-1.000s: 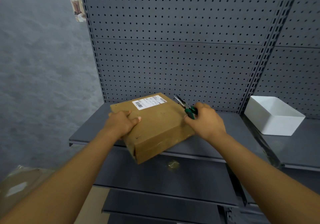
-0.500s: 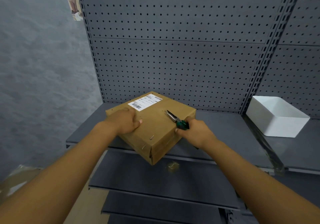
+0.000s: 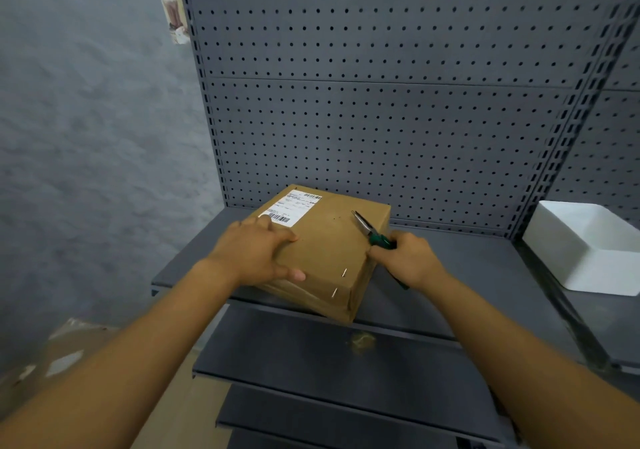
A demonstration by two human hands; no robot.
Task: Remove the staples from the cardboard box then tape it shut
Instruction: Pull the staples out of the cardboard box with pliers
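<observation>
Resting on a dark grey metal shelf, the cardboard box sits turned at an angle, its near corner jutting just over the shelf's front edge. The left hand lies flat on the left part of the box top with fingers spread and fairly straight, pressing down, the thumb pointing along the near edge; its fingertips reach the lower end of a white shipping label stuck near the far left corner of the top. The right hand is curled round the green handles of a pair of pliers, holding them at the right edge of the box; the slim metal nose points up and away across the top face, and whether the tip touches the cardboard cannot be told. Two staples show as short bright lines near the near corner, one on the top face and one lower on the edge where the top meets the side. A perforated grey back panel rises behind the box. To the right, on the neighbouring shelf section, stands a white rectangular tub, well apart from the box. Below the box, a lower shelf carries a small crumpled yellowish scrap. A drinks poster hangs on the wall at the upper left.
</observation>
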